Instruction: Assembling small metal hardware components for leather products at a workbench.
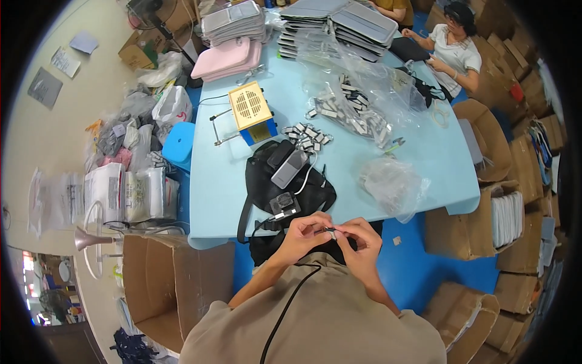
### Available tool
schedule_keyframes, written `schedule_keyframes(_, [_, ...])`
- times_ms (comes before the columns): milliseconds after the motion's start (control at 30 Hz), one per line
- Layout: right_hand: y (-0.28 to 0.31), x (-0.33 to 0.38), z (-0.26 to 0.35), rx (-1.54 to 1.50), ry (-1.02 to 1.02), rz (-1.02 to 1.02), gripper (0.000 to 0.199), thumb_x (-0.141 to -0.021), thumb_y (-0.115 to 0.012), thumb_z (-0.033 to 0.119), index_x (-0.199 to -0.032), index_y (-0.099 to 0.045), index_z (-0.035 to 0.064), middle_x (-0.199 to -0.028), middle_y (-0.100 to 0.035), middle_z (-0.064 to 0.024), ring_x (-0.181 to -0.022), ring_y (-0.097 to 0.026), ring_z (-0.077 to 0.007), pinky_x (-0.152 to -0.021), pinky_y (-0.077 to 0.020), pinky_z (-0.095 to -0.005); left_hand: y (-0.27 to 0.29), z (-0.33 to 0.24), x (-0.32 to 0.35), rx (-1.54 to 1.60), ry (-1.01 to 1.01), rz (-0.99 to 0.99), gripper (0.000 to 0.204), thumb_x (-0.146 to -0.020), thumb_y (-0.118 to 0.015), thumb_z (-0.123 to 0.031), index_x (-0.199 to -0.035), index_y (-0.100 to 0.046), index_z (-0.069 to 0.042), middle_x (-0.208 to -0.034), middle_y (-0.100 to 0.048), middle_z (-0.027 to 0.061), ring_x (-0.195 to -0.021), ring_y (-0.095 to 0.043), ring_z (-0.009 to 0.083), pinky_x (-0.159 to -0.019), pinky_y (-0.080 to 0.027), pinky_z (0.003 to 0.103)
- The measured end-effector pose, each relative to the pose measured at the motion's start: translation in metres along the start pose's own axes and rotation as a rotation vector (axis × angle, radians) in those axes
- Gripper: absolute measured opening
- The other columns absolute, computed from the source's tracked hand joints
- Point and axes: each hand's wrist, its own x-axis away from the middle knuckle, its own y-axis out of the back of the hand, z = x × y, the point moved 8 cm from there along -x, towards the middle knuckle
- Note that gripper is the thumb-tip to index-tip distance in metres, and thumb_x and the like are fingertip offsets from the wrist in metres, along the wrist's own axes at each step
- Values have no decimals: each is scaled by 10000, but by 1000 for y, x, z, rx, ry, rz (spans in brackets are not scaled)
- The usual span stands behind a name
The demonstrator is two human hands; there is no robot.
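Note:
Close in front of my body, above the table's near edge, my left hand [306, 238] and my right hand [361, 246] meet fingertip to fingertip. Both pinch a small dark-and-silver piece [330, 231]; its exact kind is too small to make out. Just beyond them a black bag [257, 176] lies on the light blue table [339, 188]. On the bag rest a grey power bank [290, 170] with a white cable and a small black device with a grille [284, 205]. Farther off is a loose pile of small black-and-white pieces [308, 137].
A yellow-and-blue box-shaped machine [251, 104] stands left of the pile. Clear plastic bags [394, 185] lie at right, one holding more small pieces. Stacked grey cases [364, 24] and pink cases [224, 57] sit at the back. Cardboard boxes [176, 285] flank me. A co-worker [458, 54] sits far right.

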Motion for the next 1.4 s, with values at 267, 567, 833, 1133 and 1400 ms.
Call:
schedule_keyframes(267, [-12, -8, 6, 91, 60, 88, 196, -842, -775, -67, -1025, -776, 4, -967, -683, -98, -830, -677, -132, -728, -545, -234, 8, -12, 7, -122, 71, -96, 220, -945, -659, 58, -1164, -681, 58, -1091, -724, 96, -985, -674, 125, -893, -549, 277])
schedule_keyframes(567, [-13, -9, 1, 96, 47, 123, 226, -866, -724, -121, -1067, -762, -24, -1013, -682, -124, -895, -692, -165, -764, -579, -247, 7, -30, 10, -299, -6, -169, 256, -907, -714, 70, -1162, -711, 52, -1049, -719, 81, -917, -644, 105, -885, -539, 269])
schedule_keyframes(833, [-12, -9, -18, -170, -85, 14, 193, -888, -702, -113, -1055, -756, -33, -1010, -721, -141, -884, -711, -169, -766, -586, -255, 12, -26, 9, -196, -53, -207, 233, -888, -723, 93, -1118, -703, 61, -1078, -715, 98, -963, -663, 127, -870, -530, 261])
schedule_keyframes(1133, [-13, -11, -8, 122, -9, -60, 167, -864, -760, -44, -1031, -763, -36, -944, -769, -137, -802, -725, -150, -730, -573, -247, 27, -19, 9, -313, -109, -292, 195, -898, -716, 90, -1091, -697, 64, -1060, -712, 99, -942, -668, 126, -831, -539, 245])
schedule_keyframes(1400, [-23, -20, -13, 101, 9, -89, 166, -855, -762, -63, -1020, -757, -53, -942, -766, -149, -803, -725, -157, -720, -570, -247, 33, -26, 6, -204, -88, -344, 195, -897, -732, 74, -1088, -700, 54, -975, -724, 57, -855, -649, 73, -757, -513, 204])
